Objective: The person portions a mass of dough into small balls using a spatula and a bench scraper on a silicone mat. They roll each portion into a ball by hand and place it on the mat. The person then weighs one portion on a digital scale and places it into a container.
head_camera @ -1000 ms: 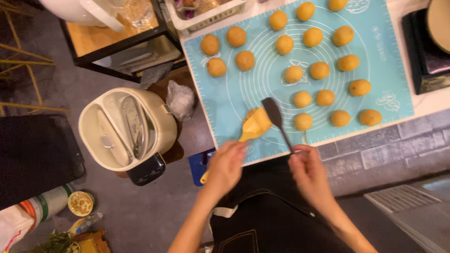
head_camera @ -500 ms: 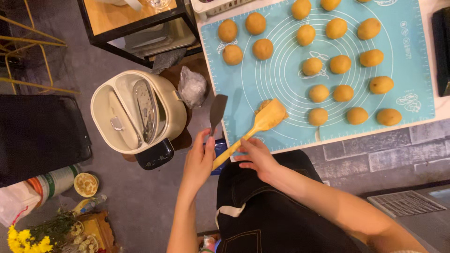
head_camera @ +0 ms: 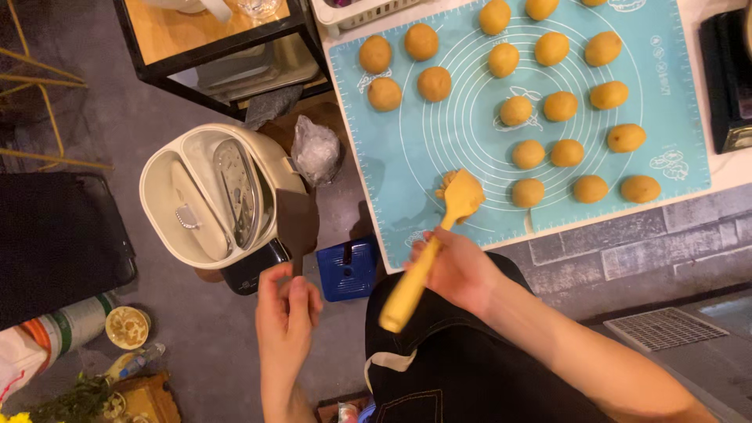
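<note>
My left hand [head_camera: 288,309] pinches the handle of a dark flat spatula [head_camera: 296,223], whose blade hangs off the table beside the open cream bin [head_camera: 168,168]. In my right hand [head_camera: 458,270] is a yellow silicone spatula [head_camera: 460,194]; its head rests on the near edge of the blue baking mat [head_camera: 423,149] and has dough stuck to it. Several round golden dough balls [head_camera: 561,106] lie in rows across the mat.
A crumpled plastic bag [head_camera: 316,150] and a small blue box [head_camera: 348,269] sit on the floor between bin and counter. A black-framed shelf [head_camera: 211,47] stands at the top left, a black appliance [head_camera: 728,78] at the right edge, a dark seat [head_camera: 55,243] at the left.
The dark spatula has gone from above the mat to my left hand beside the bin. The yellow spatula is now in my right hand. The view has shifted left.
</note>
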